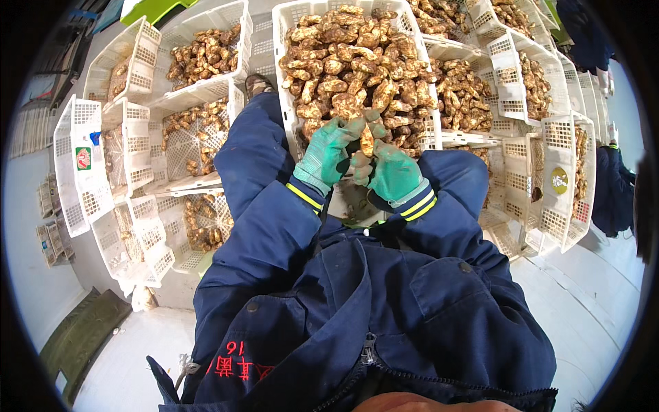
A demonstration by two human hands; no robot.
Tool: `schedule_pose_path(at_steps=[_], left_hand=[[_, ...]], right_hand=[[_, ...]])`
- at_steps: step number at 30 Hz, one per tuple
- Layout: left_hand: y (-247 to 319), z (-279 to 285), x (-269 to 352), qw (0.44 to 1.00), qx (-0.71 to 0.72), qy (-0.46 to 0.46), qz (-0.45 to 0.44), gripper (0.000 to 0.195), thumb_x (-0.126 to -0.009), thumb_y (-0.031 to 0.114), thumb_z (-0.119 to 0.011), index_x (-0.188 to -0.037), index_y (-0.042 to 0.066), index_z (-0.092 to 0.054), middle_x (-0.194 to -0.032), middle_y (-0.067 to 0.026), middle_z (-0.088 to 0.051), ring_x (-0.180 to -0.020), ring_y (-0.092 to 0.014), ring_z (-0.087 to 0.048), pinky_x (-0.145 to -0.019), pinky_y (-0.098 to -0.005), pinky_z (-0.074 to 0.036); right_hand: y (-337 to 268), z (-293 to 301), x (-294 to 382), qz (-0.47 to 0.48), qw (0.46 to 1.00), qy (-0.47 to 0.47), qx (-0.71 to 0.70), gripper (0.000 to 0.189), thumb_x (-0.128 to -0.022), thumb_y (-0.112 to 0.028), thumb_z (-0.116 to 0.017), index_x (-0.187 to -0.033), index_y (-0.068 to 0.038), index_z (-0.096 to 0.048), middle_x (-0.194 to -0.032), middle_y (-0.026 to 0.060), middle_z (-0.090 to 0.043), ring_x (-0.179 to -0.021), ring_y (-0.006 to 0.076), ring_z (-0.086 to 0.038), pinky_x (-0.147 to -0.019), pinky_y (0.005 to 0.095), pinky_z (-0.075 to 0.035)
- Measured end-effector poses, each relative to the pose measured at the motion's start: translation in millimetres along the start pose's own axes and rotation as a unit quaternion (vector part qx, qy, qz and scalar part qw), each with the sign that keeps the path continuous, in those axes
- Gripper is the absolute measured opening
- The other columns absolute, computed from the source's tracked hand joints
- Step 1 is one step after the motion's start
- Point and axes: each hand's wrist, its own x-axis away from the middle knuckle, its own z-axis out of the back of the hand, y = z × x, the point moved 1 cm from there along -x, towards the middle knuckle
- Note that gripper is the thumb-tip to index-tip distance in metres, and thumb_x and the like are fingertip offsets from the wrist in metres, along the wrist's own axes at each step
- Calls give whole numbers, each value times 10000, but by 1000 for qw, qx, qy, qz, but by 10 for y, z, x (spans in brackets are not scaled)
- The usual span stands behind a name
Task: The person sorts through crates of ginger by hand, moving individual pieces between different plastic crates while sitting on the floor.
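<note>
Both my hands wear green-coated work gloves with brown stains, and they meet over the near end of a heaped crate. A small brown-and-cream mushroom (366, 140) stands between their fingertips, its narrow end towards me. My left hand (329, 149) has its fingers closed at the mushroom's left and upper side. Pressing from the lower right, my right hand (392, 167) has its fingers curled below it. A broad mushroom cap (346, 106) shows just above the left fingers; whether it is touched I cannot tell. Beneath lies a pile of whole mushrooms (355, 62) in a white plastic crate (278, 56).
More slatted white crates (190, 90) with mushrooms stand on my left, and others (507, 77) on my right. A lime-green crate (154, 9) is at the far upper left. People in dark clothing (612, 175) are at the right edge. A dark green object (82, 340) lies lower left.
</note>
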Motion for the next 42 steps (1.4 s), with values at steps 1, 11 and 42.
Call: schedule_pose_path(at_steps=[1, 11, 42], left_hand=[[64, -82, 49, 997, -51, 52, 21, 235, -900, 198, -559, -1084, 78, -475, -968, -44, -556, -738, -133, -553, -605, -311, -497], [79, -171, 141, 980, -91, 162, -70, 237, -839, 49, -650, -1065, 19, -585, -980, -63, -652, -855, -137, -633, -718, -260, -508], [540, -188, -1010, 453, -770, 236, -382, 348, -603, 160, -814, -876, 47, -629, -1308, -115, -480, -1278, -346, -371, -1047, -479, -316]], right_hand=[[28, -99, -20, 10, 1000, -7, 14, 308, -925, -178, -524, -1178, -4, -502, -997, 169, -603, -892, 364, -637, -756, 485, -547], [100, -303, -142, -16, 919, 209, 334, 310, -799, -70, -634, -1100, -12, -588, -888, 104, -604, -773, 241, -604, -666, 302, -516], [-2018, -791, 1, 217, 566, 150, 781, 376, -918, -187, -592, -1259, -34, -554, -1139, 131, -629, -1034, 206, -610, -856, 297, -491]])
